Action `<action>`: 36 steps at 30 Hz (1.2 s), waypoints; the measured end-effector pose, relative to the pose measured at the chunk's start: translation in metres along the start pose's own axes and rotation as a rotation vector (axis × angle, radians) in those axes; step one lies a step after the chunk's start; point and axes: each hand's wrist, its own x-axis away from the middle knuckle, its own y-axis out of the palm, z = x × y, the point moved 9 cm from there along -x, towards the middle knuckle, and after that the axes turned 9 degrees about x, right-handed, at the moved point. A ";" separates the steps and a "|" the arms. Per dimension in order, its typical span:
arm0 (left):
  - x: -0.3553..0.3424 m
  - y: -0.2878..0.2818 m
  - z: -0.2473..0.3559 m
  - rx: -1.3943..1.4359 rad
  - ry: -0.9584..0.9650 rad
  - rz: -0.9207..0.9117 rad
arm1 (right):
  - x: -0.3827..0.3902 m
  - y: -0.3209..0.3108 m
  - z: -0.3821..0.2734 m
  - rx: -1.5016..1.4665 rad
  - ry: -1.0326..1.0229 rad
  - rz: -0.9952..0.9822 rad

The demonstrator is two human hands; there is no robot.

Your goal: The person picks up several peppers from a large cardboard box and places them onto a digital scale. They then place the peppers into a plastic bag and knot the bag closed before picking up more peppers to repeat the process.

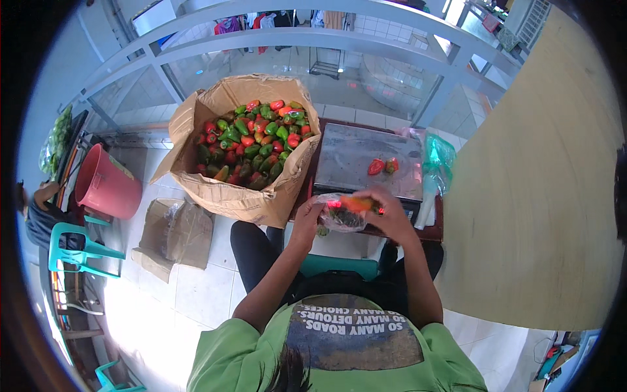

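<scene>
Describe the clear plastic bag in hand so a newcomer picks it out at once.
Find the large open brown cardboard box heaped with red and green peppers; at its near right corner is the person's left hand. That hand holds the crinkled clear plastic bag, colourless, unlike the translucent green plastic bag farther right.

- Green short-sleeved fabric shirt (pixel 245 349): three rows of readable white capitals (pixel 353 318), upside down in view;
- dark rectangular chest print (pixel 356 353): lies behind these capitals

A grey railing (pixel 313 37) bounds the tiled floor (pixel 215 294) (glaring at left).
</scene>
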 end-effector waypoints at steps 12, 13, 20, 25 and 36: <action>0.018 0.034 0.019 -0.359 0.261 -0.048 | 0.018 0.136 0.090 -0.414 0.023 0.064; 0.019 0.030 0.022 -0.358 0.262 -0.034 | 0.015 0.127 0.062 -0.279 -0.074 -0.043; 0.021 0.006 -0.007 -0.068 0.003 -0.043 | -0.017 -0.039 0.048 0.235 0.134 0.341; 0.024 0.027 0.001 -0.087 -0.015 -0.073 | -0.052 -0.047 0.107 0.857 0.137 0.542; 0.025 0.035 -0.002 -0.064 0.032 -0.152 | -0.067 -0.001 0.125 1.018 0.268 0.308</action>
